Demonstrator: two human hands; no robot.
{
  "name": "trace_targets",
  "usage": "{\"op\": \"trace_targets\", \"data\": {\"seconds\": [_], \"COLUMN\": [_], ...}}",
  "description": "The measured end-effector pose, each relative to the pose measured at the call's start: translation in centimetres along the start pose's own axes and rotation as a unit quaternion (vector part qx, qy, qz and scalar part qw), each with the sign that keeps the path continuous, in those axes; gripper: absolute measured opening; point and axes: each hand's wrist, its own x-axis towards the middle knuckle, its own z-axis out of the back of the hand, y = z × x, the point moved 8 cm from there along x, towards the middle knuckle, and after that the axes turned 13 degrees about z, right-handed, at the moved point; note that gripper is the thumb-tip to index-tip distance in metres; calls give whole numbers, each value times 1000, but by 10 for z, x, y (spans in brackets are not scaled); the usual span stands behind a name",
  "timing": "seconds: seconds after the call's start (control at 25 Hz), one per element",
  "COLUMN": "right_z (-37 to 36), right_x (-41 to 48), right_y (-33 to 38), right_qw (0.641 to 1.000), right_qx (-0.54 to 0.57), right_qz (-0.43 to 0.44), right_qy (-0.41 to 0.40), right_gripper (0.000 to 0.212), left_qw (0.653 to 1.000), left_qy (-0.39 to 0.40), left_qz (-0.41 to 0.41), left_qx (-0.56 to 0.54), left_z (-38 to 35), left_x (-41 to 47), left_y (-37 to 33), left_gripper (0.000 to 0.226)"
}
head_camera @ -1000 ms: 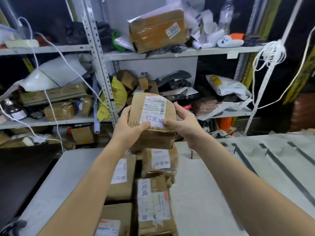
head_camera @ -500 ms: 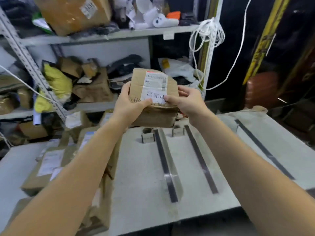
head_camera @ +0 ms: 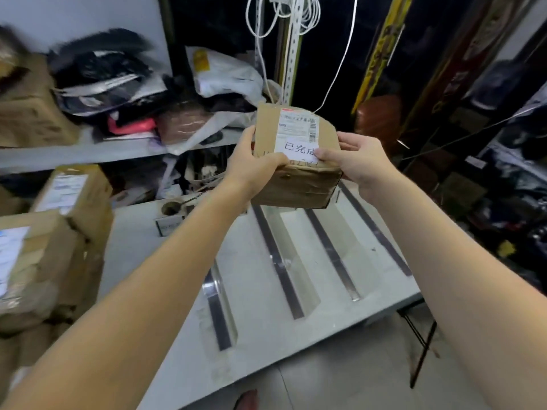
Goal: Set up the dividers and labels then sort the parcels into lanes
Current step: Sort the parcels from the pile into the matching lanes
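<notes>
A brown cardboard parcel [head_camera: 299,179] with a white shipping label and a handwritten sticker is held in the air above the far end of the white table [head_camera: 254,261]. My left hand [head_camera: 254,167] grips its left side with the thumb on top. My right hand [head_camera: 358,164] holds its right side, thumb pressing the sticker. Below it several clear dividers with dark strips [head_camera: 281,264] lie in parallel on the table and mark out lanes. Small label holders [head_camera: 168,223] stand at the far ends of the lanes.
A stack of brown parcels [head_camera: 50,253] fills the table's left part. Metal shelves [head_camera: 88,152] behind hold boxes and bags. White cord [head_camera: 284,13] hangs from a shelf post. Dark clutter lies on the right, beyond the table edge.
The view has swung right, from the parcel stack to the lanes. Both hands have carried the parcel rightward with it and it now hangs over the lanes' far end.
</notes>
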Motion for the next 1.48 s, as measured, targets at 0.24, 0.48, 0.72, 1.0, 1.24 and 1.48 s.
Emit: {"op": "trace_targets", "data": {"seconds": [0.24,0.48,0.72,1.0,1.24,1.48], "right_z": [40,64,76,52,39,29], "right_x": [18,53,82,94,97,93], "right_y": [-45,-124,-204,-250,-277,-308], "right_qw": [999,994,985,973,970,969], "right_qx": [-4,-26,3,40,32,21], "right_qz": [-31,-78,-112,-135,-151,-178], "right_qy": [13,67,132,183,186,169], "right_gripper": [49,61,65,65,66,72], "left_qw": [999,997,991,985,980,972], "left_qy": [29,10,-27,-30,-30,-52], "left_qz": [0,67,122,155,160,164], "left_qx": [26,37,54,62,116,160], "left_z": [-58,-113,-152,-152,-149,-144], "left_x": [37,61,77,89,111,128], "left_y": [19,62,99,132,159,184], "left_gripper": [68,81,74,71,79,84]}}
